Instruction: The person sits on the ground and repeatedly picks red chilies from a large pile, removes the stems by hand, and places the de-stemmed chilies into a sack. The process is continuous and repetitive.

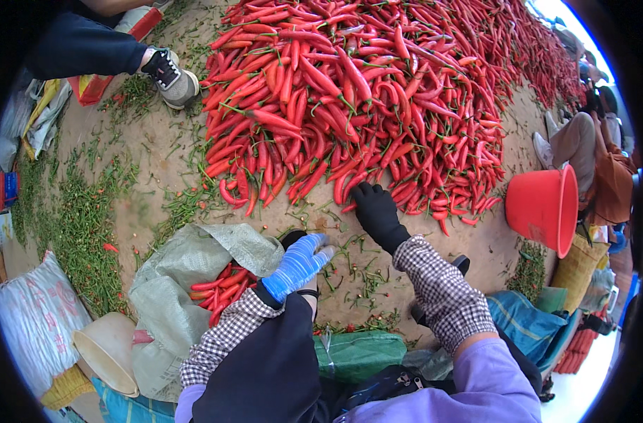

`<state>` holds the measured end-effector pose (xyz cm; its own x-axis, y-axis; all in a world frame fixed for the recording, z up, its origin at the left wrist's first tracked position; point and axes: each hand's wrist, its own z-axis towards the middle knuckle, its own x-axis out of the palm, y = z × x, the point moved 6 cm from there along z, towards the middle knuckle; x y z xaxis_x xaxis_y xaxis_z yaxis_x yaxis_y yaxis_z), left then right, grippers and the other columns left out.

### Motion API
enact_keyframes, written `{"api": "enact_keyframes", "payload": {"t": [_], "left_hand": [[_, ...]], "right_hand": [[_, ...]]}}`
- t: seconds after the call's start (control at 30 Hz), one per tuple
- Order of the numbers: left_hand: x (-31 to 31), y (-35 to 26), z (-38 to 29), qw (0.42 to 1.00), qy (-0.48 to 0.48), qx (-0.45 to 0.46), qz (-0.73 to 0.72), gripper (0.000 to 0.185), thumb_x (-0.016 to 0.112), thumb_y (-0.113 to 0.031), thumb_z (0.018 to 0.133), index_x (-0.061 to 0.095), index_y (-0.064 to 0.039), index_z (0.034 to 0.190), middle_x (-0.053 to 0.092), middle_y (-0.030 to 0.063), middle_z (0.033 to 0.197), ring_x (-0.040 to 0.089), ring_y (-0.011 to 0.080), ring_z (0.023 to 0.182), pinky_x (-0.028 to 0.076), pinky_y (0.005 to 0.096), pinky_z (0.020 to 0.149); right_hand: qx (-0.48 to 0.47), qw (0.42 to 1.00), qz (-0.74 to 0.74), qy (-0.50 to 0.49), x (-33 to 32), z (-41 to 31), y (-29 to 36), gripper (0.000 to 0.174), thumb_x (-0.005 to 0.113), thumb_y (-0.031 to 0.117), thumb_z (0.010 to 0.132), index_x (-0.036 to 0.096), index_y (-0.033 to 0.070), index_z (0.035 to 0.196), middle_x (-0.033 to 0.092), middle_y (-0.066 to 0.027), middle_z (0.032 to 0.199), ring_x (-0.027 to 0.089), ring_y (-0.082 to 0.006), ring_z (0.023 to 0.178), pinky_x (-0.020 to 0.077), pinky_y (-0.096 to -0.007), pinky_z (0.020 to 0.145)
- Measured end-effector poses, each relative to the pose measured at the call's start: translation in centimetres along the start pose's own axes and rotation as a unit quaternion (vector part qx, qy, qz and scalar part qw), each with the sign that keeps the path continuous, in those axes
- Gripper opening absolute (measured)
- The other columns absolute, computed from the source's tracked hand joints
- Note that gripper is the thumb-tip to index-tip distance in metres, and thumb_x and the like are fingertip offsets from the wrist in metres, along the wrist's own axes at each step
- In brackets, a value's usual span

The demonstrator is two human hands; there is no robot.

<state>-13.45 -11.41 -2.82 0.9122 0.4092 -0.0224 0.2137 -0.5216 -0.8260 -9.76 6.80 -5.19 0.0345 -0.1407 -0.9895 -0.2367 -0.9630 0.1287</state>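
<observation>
A large heap of red chili peppers [342, 95] covers the ground ahead of me. My right hand [377, 214], in a black glove, reaches to the heap's near edge, its fingertips at a pepper there; whether it grips one cannot be told. My left hand [299, 261], in a blue and white glove, is over the ground beside an open woven sack [168, 296], fingers extended and the palm side hidden. Inside the sack's mouth lie several red peppers [223, 291]. Green pepper stems [369, 275] are scattered on the ground between my feet.
A red bucket [538, 209] lies tilted at the right, near a seated person [580, 148]. Another person's shoe [173, 79] is at the upper left. More stems [86, 227] cover the left ground. A cream plastic basin [107, 349], a white sack [41, 312] and a green bag [358, 354] lie nearby.
</observation>
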Motion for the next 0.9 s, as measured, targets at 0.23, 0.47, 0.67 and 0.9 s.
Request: {"api": "enact_keyframes", "payload": {"t": [0.23, 0.47, 0.67, 0.9], "left_hand": [[-2.0, 0.6, 1.5, 0.987, -0.131, 0.07, -0.063, 0.039, 0.052, -0.025, 0.091, 0.051, 0.004, 0.117, 0.06, 0.0149, 0.106, 0.058, 0.0221, 0.096, 0.045, 0.0321, 0.085], [0.9, -2.3, 1.1, 0.988, -0.009, 0.037, -0.151, 0.039, 0.052, -0.029, 0.092, 0.053, 0.004, 0.112, 0.059, 0.0053, 0.082, 0.052, 0.0117, 0.075, 0.044, 0.026, 0.069], [0.3, -1.7, 0.6, 0.995, -0.037, 0.086, 0.022, 0.037, 0.053, -0.029, 0.09, 0.055, 0.004, 0.107, 0.06, 0.016, 0.079, 0.057, 0.0233, 0.072, 0.045, 0.0328, 0.064], [0.5, -2.2, 0.7, 0.967, -0.032, 0.14, 0.21, 0.035, 0.054, -0.025, 0.087, 0.055, -0.003, 0.113, 0.062, 0.0199, 0.091, 0.06, 0.035, 0.086, 0.048, 0.0414, 0.073]], "right_hand": [[0.303, 0.628, 0.711, 0.088, -2.4, -0.4, 1.6, 0.021, 0.062, 0.022, 0.084, 0.055, 0.007, 0.098, 0.061, -0.0059, 0.081, 0.06, -0.0155, 0.065, 0.0499, -0.0294, 0.051], [0.354, 0.506, 0.786, -0.019, -3.0, -3.6, 2.9, 0.02, 0.059, 0.019, 0.087, 0.055, 0.003, 0.098, 0.061, -0.0064, 0.073, 0.059, -0.015, 0.057, 0.0507, -0.0281, 0.051], [0.36, 0.496, 0.788, 0.055, -3.2, -4.4, 4.4, 0.024, 0.059, 0.024, 0.086, 0.055, 0.002, 0.097, 0.058, -0.0073, 0.071, 0.056, -0.015, 0.055, 0.0471, -0.0269, 0.047], [0.367, 0.703, 0.609, -0.027, 5.0, -1.7, -2.9, 0.031, 0.055, 0.034, 0.084, 0.058, 0.003, 0.088, 0.062, -0.0111, 0.074, 0.061, -0.0259, 0.069, 0.0475, -0.0365, 0.061]]}}
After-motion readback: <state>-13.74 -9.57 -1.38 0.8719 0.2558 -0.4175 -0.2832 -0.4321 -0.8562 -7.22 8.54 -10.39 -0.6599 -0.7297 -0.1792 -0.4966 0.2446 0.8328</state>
